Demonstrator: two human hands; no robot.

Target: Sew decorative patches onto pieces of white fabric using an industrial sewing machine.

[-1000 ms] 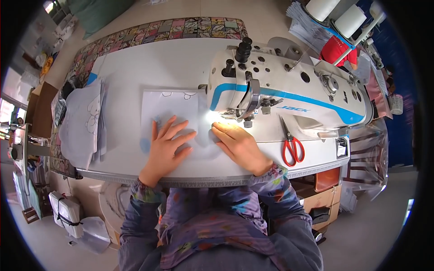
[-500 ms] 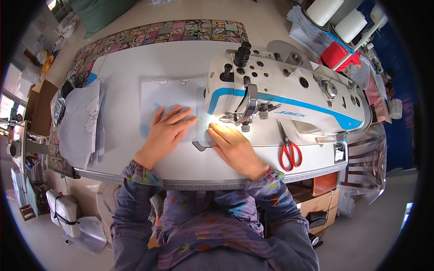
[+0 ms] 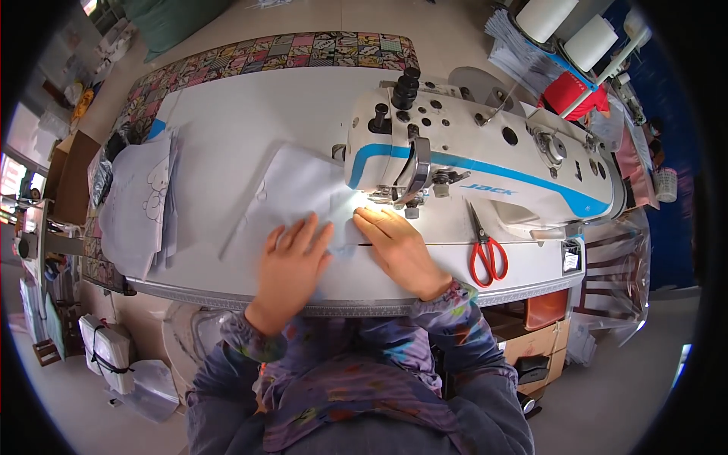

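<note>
From the head view, your right hand [image 3: 400,250] lies flat on the pale fabric piece [image 3: 292,199], its fingers [image 3: 371,219] stretched together and just short of the presser foot [image 3: 390,196] of the sewing machine [image 3: 485,163]; if they creep further with the cloth, the needle could catch them. Your left hand [image 3: 292,262] presses with fingers spread wide, holding nothing; uneven pressure could skew the seam. The needle itself is lost in lamp glare, and the fabric under both palms is hidden.
</note>
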